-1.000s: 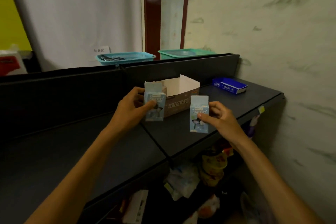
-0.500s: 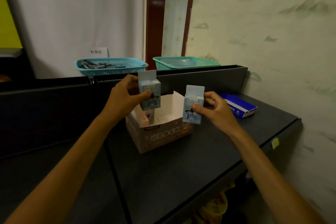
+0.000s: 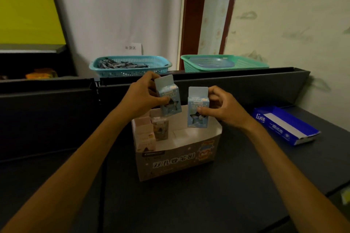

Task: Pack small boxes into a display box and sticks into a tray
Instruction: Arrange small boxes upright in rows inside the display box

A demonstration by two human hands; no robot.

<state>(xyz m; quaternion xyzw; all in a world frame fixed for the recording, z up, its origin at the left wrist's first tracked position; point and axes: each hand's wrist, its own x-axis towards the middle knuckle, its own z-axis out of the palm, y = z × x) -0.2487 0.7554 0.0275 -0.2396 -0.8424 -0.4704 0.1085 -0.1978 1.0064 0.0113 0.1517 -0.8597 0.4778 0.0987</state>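
Note:
An open cardboard display box (image 3: 178, 161) stands on the dark shelf top. Two small boxes, one pink (image 3: 144, 134) and one brown (image 3: 161, 130), stand upright in its left end. My left hand (image 3: 141, 96) grips a light blue small box (image 3: 167, 98), tilted, above the display box's back left. My right hand (image 3: 225, 108) holds a second light blue small box (image 3: 198, 109) upright over the middle of the display box. A blue tray (image 3: 286, 125) with a white inside lies to the right on the shelf.
Behind the shelf's raised back wall (image 3: 236, 83) sit a teal basket (image 3: 130, 66) holding dark sticks and a green basket (image 3: 225, 62) with a blue lid-like piece inside. A wall runs close on the right. The shelf's front edge is at the lower right.
Both hands carried their blue boxes forward from in front of the display box to above its opening. The view moved closer and the display box now shows the two boxes inside.

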